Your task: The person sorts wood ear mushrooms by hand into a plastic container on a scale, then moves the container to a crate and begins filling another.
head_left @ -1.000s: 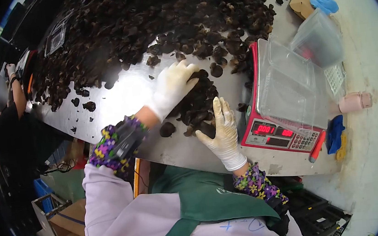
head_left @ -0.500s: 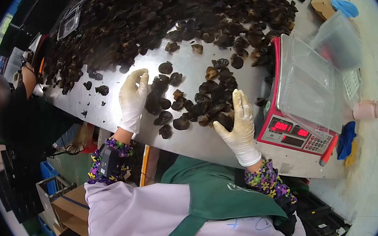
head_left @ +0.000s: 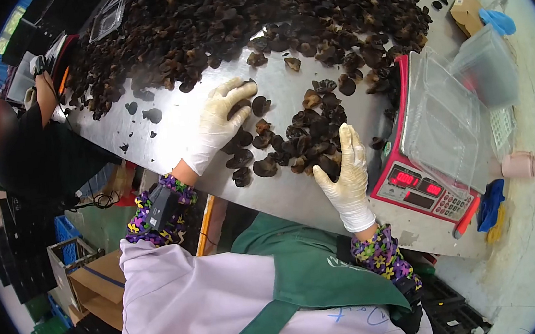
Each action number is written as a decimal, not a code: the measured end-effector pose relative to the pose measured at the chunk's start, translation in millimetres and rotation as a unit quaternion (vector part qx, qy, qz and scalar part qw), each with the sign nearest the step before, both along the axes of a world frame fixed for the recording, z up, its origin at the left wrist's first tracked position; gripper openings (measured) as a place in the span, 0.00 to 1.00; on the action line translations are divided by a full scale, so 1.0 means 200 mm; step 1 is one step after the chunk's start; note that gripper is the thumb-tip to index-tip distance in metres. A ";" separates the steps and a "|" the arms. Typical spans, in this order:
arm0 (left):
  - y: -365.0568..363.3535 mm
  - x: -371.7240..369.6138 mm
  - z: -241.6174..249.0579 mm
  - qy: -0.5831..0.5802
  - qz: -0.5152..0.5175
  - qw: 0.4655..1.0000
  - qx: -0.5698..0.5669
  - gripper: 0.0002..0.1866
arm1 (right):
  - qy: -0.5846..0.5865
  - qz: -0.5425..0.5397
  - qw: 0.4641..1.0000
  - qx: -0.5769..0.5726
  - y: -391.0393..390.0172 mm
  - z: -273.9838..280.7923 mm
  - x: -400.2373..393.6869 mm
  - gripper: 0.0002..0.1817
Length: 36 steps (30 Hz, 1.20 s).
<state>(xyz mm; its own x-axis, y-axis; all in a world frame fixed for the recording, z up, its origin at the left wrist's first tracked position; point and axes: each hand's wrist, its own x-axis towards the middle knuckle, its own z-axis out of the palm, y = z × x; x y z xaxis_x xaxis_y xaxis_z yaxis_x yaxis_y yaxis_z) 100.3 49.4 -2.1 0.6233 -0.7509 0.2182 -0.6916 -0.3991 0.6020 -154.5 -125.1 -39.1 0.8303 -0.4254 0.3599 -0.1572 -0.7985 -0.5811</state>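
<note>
Step in hand, as I judge it: gathering the small cluster of dark, fungus-like pieces on the tabletop, between the two hands and on the near side of the main pile. The left hand arches over the cluster's far left edge, fingers bent around dark material; I cannot tell whether it grips any. The right hand is spread at the near right edge, thumb apart from the fingers. The scale, carrying a clear plastic tray, stands to its right. The next move, I judge, calls for a low rightward sweep by the left hand, using the right as a stop.
</note>
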 end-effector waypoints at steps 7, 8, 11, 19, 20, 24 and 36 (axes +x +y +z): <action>-0.02 -0.07 0.02 -0.091 -0.105 0.983 0.120 0.10 | 0.009 -0.002 1.000 -0.017 0.00 0.02 0.01 0.52; -0.02 -0.07 0.02 -0.090 -0.103 0.984 0.118 0.09 | 0.004 -0.002 1.000 -0.008 0.00 0.01 0.01 0.52; 0.00 -0.14 0.14 -0.112 -0.087 0.989 0.032 0.09 | -0.002 -0.006 1.000 0.001 0.00 0.00 0.01 0.53; 0.77 -0.10 0.05 -0.128 0.361 0.924 -0.021 0.16 | -0.012 -0.003 1.000 0.001 0.00 0.01 0.01 0.53; 0.88 -0.10 0.04 -0.160 0.434 0.885 0.052 0.18 | -0.010 -0.003 1.000 -0.001 0.00 0.01 0.01 0.53; 0.98 -0.11 0.04 -0.224 0.433 0.868 0.097 0.24 | -0.011 0.000 1.000 -0.009 0.00 0.00 0.01 0.53; -0.53 0.03 0.03 -0.113 -0.065 0.991 -0.023 0.25 | -0.014 -0.013 1.000 0.012 0.00 0.01 0.00 0.53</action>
